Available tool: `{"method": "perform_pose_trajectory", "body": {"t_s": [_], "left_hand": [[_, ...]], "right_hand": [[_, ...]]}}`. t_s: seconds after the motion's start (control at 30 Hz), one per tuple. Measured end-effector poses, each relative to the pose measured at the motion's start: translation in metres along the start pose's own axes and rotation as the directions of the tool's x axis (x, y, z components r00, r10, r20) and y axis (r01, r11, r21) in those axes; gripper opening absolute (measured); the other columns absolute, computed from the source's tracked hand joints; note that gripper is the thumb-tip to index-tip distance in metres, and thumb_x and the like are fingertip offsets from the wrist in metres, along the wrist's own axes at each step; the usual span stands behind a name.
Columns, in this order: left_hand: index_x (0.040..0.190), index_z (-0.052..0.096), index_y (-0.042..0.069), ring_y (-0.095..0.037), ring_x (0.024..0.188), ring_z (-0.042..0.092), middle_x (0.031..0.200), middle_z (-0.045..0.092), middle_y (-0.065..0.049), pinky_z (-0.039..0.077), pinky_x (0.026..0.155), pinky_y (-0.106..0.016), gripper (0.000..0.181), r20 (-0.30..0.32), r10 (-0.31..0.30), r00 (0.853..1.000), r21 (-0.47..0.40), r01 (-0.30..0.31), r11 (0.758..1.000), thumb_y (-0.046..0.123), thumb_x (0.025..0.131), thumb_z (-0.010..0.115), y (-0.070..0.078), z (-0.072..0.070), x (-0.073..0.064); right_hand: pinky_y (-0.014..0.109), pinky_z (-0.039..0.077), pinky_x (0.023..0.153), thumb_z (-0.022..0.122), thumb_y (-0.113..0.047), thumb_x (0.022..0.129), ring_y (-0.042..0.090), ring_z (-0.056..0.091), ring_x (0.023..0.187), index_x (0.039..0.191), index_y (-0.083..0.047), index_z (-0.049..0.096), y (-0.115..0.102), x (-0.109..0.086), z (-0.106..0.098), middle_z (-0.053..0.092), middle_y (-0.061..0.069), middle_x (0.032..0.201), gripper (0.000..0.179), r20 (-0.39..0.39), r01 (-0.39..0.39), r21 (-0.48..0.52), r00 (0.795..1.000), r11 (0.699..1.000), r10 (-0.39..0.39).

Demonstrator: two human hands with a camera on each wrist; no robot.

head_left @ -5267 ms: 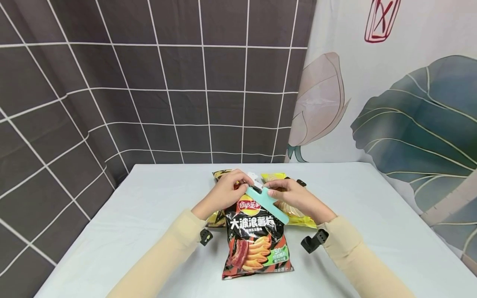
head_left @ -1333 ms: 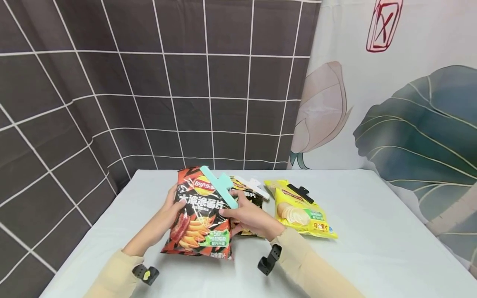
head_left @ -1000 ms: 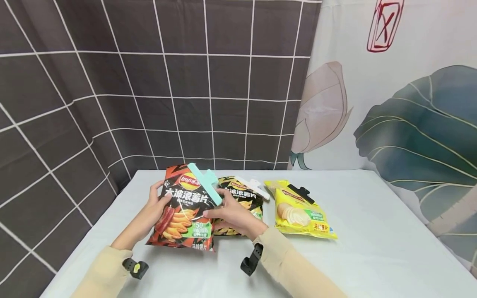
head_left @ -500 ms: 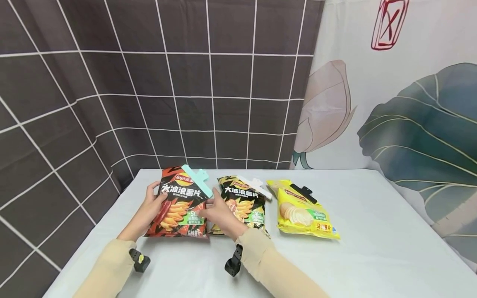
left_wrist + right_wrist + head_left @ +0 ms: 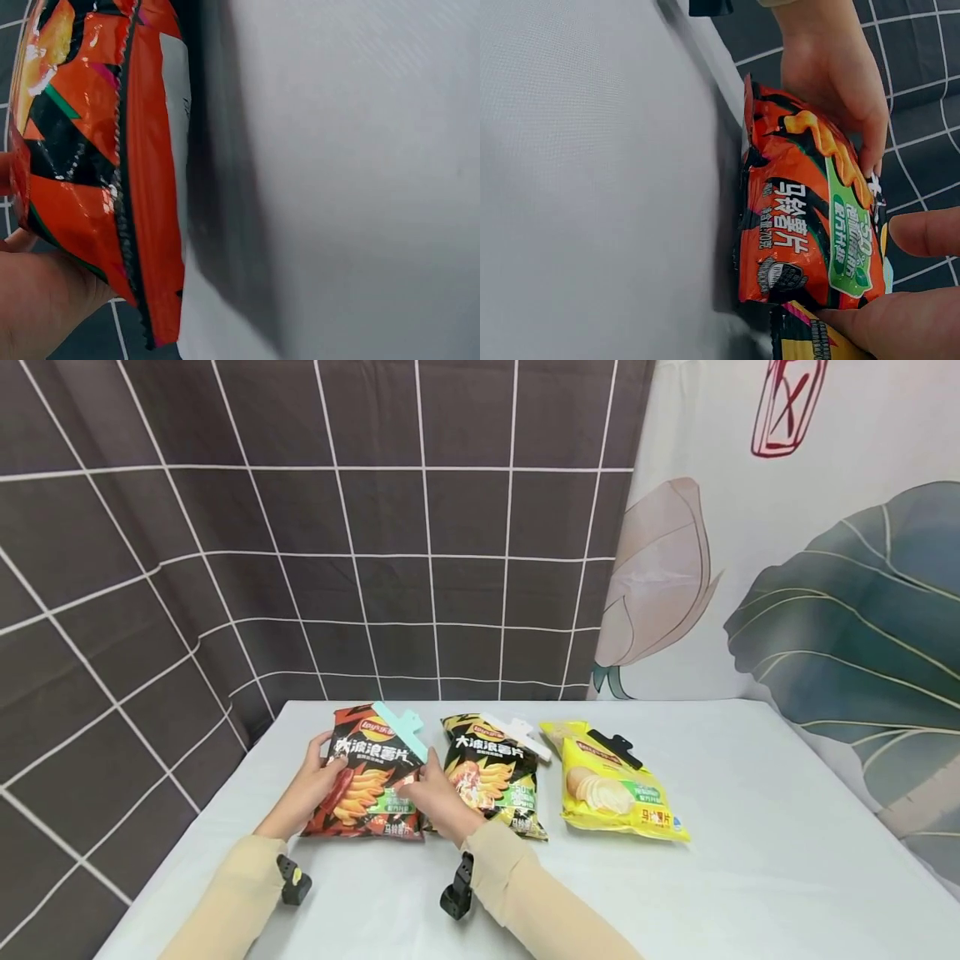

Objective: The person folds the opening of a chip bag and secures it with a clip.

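A red and black bag of potato chips [image 5: 367,789] lies at the back left of the table, with a teal bag clip [image 5: 401,731] across its upper right corner. My left hand [image 5: 306,787] holds the bag's left side, thumb on the front. On its right side my right hand [image 5: 438,797] grips it just below the clip, close to the neighbouring bag. The right wrist view shows the bag's lower front [image 5: 802,210] between both hands. In the left wrist view its crimped bottom edge [image 5: 131,187] is near the white cloth, with part of my left hand [image 5: 41,300] behind.
A black and gold chip bag [image 5: 487,768] with a white clip [image 5: 517,735] lies directly to the right, partly behind my right hand. Farther right is a yellow chip bag [image 5: 611,785] with a black clip [image 5: 615,748]. A dark grid curtain [image 5: 382,585] hangs behind the table.
The red bag, clipped in teal, has moved from the middle to the left of the black and gold bag and come down to the table. Both hands moved left with it.
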State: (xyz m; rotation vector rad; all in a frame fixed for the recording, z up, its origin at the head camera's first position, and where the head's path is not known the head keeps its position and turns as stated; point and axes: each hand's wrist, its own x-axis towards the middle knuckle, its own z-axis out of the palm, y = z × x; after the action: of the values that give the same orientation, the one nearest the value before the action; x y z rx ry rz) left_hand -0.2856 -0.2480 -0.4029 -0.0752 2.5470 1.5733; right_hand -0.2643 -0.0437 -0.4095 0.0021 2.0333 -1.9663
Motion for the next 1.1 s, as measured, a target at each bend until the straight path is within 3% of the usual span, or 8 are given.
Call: {"method": "perform_pose_trajectory", "body": {"t_s": [0.2,0.43,0.67,0.9,1.1], "left_hand": [[0.154,-0.001,0.012,-0.038,0.113,0.054,0.137,0.036,-0.033,0.046,0.091,-0.043,0.067,-0.018,-0.007,1.0,0.024,0.007,1.0,0.023,0.102,0.039,-0.001,0.005,0.003],[0.154,0.001,0.008,-0.043,0.119,0.049,0.141,0.035,-0.034,0.04,0.1,-0.053,0.067,-0.019,-0.044,0.999,0.071,0.045,0.996,0.023,0.101,0.04,-0.006,0.006,0.006],[0.154,0.001,0.006,-0.047,0.129,0.038,0.149,0.023,-0.034,0.028,0.107,-0.061,0.069,-0.015,-0.084,0.996,0.123,0.086,0.989,0.028,0.101,0.039,-0.005,0.002,0.007],[0.154,0.0,0.005,-0.05,0.137,0.026,0.153,0.013,-0.034,0.024,0.111,-0.062,0.07,-0.016,-0.069,0.997,0.129,0.071,0.989,0.027,0.1,0.039,-0.002,-0.002,0.008],[0.153,0.001,0.002,-0.05,0.142,0.011,0.155,0.008,-0.033,0.014,0.114,-0.063,0.068,-0.077,-0.011,0.997,0.255,0.03,0.966,0.026,0.1,0.036,0.018,0.002,0.001]], "right_hand": [[0.052,0.022,0.116,0.057,-0.001,0.085,0.043,0.025,0.141,0.153,-0.003,-0.01,0.004,0.002,-0.001,0.014,0.027,0.157,0.095,0.059,-0.018,0.07,0.998,0.997,0.014],[0.054,0.028,0.113,0.054,-0.001,0.088,0.04,0.032,0.139,0.154,-0.002,0.007,0.005,0.0,0.001,0.026,0.022,0.154,0.081,0.097,-0.007,0.1,0.995,0.995,-0.003],[0.056,0.017,0.115,0.054,-0.005,0.088,0.043,0.012,0.145,0.152,0.004,0.003,0.002,-0.008,0.002,0.009,0.027,0.158,0.082,0.078,-0.052,0.093,0.996,0.994,0.045],[0.054,0.017,0.117,0.057,-0.008,0.088,0.042,0.01,0.146,0.152,0.003,0.01,-0.003,-0.018,-0.001,0.01,0.025,0.158,0.08,0.059,-0.038,0.091,0.998,0.995,0.033],[0.056,0.017,0.116,0.057,-0.015,0.091,0.042,0.015,0.145,0.154,-0.003,0.012,-0.015,-0.032,-0.009,0.014,0.024,0.158,0.079,0.063,0.038,0.002,0.997,0.999,-0.038]]}}
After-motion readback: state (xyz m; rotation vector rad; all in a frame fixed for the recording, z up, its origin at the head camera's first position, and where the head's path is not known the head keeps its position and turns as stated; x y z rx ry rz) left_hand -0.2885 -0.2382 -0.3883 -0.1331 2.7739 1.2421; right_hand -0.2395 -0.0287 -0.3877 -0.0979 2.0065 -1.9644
